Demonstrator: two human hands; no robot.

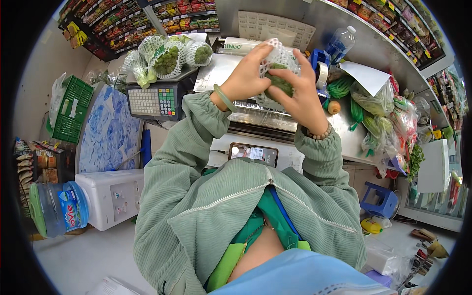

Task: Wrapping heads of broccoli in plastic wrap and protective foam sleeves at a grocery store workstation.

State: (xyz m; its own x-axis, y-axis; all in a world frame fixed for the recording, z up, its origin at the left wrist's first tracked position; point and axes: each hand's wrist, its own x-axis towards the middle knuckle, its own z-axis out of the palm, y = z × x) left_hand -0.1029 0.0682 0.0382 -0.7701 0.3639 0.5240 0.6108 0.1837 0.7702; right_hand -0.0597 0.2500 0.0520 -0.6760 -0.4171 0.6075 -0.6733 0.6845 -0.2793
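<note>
Above the wrapping machine [263, 117], both my hands are closed around a green vegetable [281, 77] in a white foam net [281, 51]. Fingers cover part of the vegetable, but it resembles the netted broccoli nearby. My left hand [246, 73] grips the net's left side, with the fingertips near its top. From the right, my right hand [306, 96] holds the vegetable with the thumb and fingers bent over its front. Several heads of broccoli [167, 63] in foam nets lie piled on the scale [156, 102] to the left.
A phone [253, 153] lies in front of the machine. On the right stand a blue tape dispenser [320, 73] and a water bottle [341, 44], beside bagged vegetables [378, 105] and an onion [334, 107]. A green crate [73, 110] is at far left; a blue stool [378, 199] stands lower right.
</note>
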